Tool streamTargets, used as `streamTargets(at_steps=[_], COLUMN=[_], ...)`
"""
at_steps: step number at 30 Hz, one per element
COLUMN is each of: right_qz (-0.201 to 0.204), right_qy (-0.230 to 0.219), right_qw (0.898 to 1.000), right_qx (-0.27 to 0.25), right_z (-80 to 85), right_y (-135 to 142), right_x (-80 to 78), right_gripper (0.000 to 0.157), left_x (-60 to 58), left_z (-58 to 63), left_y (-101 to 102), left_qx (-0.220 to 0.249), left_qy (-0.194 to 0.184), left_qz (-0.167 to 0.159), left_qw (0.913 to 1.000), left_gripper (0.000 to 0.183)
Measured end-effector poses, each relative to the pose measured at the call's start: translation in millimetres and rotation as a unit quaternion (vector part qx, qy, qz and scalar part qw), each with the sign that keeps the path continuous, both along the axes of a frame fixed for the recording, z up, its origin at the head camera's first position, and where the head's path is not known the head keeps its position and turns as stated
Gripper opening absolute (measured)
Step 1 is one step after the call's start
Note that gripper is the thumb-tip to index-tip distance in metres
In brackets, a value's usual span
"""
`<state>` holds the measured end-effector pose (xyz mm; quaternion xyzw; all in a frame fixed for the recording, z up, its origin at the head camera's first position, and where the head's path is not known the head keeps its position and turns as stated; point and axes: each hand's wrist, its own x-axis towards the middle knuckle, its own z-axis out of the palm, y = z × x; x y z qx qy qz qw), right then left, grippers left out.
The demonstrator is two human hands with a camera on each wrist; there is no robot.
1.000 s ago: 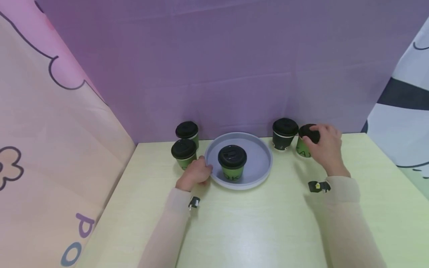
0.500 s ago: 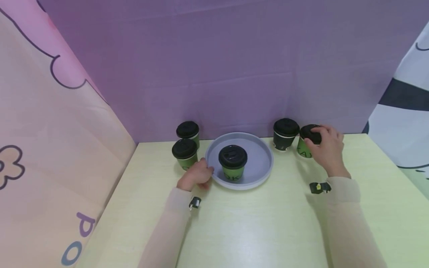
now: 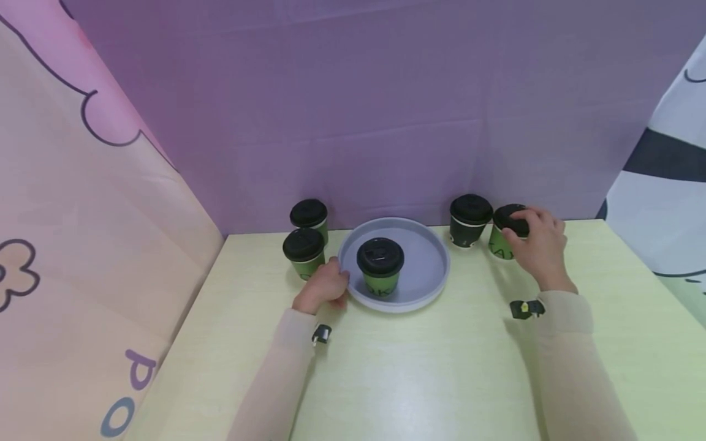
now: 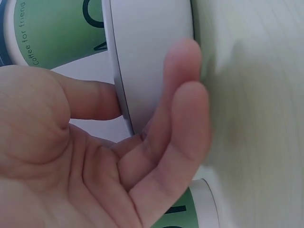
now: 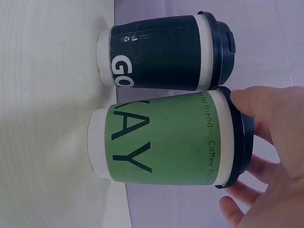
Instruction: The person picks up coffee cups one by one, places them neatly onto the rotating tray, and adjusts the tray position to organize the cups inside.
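My left hand pinches the left rim of a round grey tray. In the left wrist view the thumb lies over the rim, with fingers outside against the wall. On the tray stands a green paper coffee cup with a black lid, left of the middle. My right hand grips the black lid of another green cup, thumb on the near side and fingers round the far side. That cup stands upright on the table; the fingertips are partly hidden behind the lid.
A dark paper cup with a black lid stands just left of the right-hand cup. Two more green lidded cups, one behind and one in front, stand left of the tray. A purple cloth hangs along the table's back edge.
The cup on the tray has shifted very slightly left. Both hands stay almost where they were, left on the tray rim and right on the cup lid.
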<state>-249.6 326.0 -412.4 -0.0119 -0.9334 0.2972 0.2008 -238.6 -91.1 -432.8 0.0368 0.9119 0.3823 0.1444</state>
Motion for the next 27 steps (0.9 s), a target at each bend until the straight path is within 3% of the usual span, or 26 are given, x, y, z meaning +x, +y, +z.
streamTargets(at_steps=[17,27], right_qz=[0.001,-0.007], right_qy=[-0.003,0.0], right_qw=[1.0,1.0], right_qx=[-0.007,-0.014], right_z=[-0.4,0.0], right_y=[-0.4,-1.7], right_x=[0.2,-0.3], right_gripper=[0.039,0.038], left_x=[-3.8,1.0], left_z=[-5.9,1.6], left_y=[-1.2,-1.7], left_qx=[-0.007,-0.005], left_qy=[0.023,0.004], left_qz=[0.024,-0.006], left_qw=[0.9994,1.0], left_gripper=[0.038,0.031])
